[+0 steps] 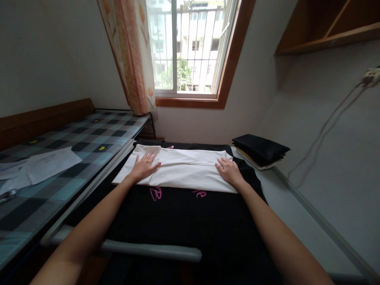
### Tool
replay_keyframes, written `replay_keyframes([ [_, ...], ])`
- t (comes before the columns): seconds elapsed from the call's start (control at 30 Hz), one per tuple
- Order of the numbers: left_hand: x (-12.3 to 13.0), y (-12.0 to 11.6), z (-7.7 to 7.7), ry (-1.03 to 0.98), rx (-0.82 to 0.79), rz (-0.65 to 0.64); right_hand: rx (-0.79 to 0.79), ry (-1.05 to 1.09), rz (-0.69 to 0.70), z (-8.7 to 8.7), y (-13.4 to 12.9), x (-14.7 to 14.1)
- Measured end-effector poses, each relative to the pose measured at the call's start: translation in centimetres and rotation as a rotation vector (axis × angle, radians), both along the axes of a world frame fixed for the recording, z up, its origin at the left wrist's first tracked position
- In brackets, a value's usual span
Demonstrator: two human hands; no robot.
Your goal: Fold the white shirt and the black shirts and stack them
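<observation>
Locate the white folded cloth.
Head view, centre: the white folded cloth lies on the black cloth with pink lettering, left hand toward its left end, right hand at its right end.

At the top centre of the frame we see a barred window (pixel 194 59), a tree (pixel 184 75) showing through it, and a flowered curtain (pixel 135 55) at its left. Papers (pixel 44 164) lie on the checked bed (pixel 102 132) at left. We find a wooden shelf (pixel 329 41) upper right, a socket (pixel 371 77) with cables (pixel 323 126) below it, and a dark stack (pixel 261 148) right of centre.
</observation>
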State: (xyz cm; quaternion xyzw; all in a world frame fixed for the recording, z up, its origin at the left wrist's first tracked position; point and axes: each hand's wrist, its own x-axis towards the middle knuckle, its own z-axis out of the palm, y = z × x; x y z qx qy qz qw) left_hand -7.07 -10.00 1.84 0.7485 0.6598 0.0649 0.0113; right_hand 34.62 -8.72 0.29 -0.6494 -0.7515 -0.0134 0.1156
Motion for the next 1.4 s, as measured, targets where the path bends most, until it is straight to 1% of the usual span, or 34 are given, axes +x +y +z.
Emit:
replay_keyframes([
  [0.07,0.7,-0.2,0.1,0.010,-0.010,0.001,0.001,0.003,0.004,0.0,-0.1,0.0],
  [0.13,1.0,-0.5,0.4,0.019,0.012,0.017,0.001,0.006,0.008,0.1,-0.1,0.0],
  [0.3,2.0,-1.8,2.0,0.061,0.220,0.107,0.008,0.003,0.014,0.1,-0.1,0.0],
  [0.4,3.0,-2.3,2.4,0.068,0.193,0.095,0.007,0.004,0.012,0.1,-0.1,0.0],
  [0.57,4.1,-2.0,2.1,0.125,0.170,0.090,0.001,0.002,0.010,0.2,-0.2,-0.1],
  [0.8,3.8,-1.4,1.9,-0.010,0.246,0.044,0.003,0.012,0.007,0.3,-0.2,-0.2],
  [1.0,3.7,-1.1,1.5,-0.025,0.215,0.061,0.004,0.009,0.002,0.2,-0.2,-0.2],
  [1.1,3.3,-0.7,0.9,-0.058,0.289,0.004,0.008,0.020,0.008,0.2,-0.2,-0.2],
  [1.17,3.0,-0.4,0.2,-0.052,0.280,-0.067,0.026,0.042,0.015,0.3,-0.4,-0.3],
  [1.23,2.9,-0.2,-0.4,-0.019,0.210,-0.114,0.073,0.084,-0.037,0.8,-0.6,-0.4],
  [1.33,2.8,0.1,-1.0,0.025,0.132,-0.122,0.156,0.147,-0.255,1.9,-0.9,-0.2],
  [1.4,2.7,0.2,-1.2,0.036,0.112,-0.117,0.124,0.167,-0.372,2.8,-1.0,0.1],
])
